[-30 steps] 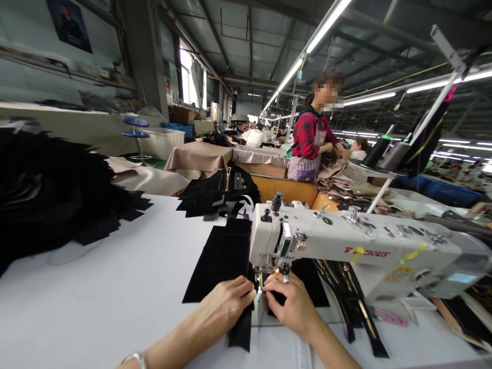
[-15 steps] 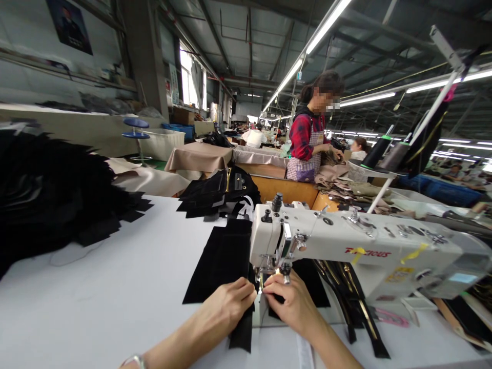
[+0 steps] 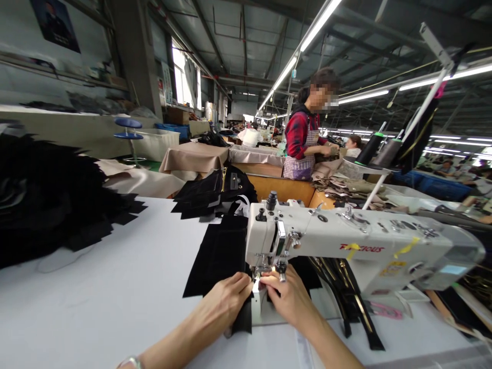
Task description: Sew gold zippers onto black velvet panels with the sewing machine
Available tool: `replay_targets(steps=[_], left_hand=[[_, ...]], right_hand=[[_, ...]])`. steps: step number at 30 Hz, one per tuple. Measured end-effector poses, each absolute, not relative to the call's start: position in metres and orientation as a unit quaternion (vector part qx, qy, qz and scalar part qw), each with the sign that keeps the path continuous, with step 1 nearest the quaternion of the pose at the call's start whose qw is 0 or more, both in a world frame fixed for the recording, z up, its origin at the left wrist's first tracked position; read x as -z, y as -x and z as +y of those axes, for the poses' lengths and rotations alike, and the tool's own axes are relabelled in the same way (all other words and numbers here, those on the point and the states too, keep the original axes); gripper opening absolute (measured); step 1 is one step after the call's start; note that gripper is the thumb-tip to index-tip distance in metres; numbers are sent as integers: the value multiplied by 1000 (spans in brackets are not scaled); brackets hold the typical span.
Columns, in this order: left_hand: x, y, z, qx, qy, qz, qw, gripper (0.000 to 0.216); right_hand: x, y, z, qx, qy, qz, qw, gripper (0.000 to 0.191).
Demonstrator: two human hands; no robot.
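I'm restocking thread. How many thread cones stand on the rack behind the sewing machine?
2. Both dark thread cones stand side by side on the stand tray behind the sewing machine: one on the left, the other right beside it. More may be hidden behind.

You are looking from head height, forward and slightly down, close over the sewing machine [image 3: 346,251] at lower right, the workshop filling the upper frame.

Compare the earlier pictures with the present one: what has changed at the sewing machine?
Both hands, left hand and right hand, edged forward, feeding the black fabric toward the needle; less fabric trails behind them. The sewing machine and black pile stayed put.
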State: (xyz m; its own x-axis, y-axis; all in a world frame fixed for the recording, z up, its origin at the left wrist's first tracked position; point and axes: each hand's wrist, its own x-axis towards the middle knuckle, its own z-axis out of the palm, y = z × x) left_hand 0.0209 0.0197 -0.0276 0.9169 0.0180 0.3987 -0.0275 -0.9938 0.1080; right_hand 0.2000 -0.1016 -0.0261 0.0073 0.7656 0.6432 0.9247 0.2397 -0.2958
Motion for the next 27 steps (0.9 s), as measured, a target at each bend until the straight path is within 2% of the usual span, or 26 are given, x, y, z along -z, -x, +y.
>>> replay_targets(steps=[5, 12, 27], left_hand=[[43, -23, 24, -211, -976, -5, 48, 26], [33, -22, 22, -224, -973, -10, 54, 23], [31, -25, 22, -254, -966, -12, 43, 28]], right_hand=[[27, -200, -101, 110, 618, -698, 344, 27], [29, -200, -101, 122, 632, -696, 318, 26], [27, -201, -102, 127, 650, -675, 325, 28]])
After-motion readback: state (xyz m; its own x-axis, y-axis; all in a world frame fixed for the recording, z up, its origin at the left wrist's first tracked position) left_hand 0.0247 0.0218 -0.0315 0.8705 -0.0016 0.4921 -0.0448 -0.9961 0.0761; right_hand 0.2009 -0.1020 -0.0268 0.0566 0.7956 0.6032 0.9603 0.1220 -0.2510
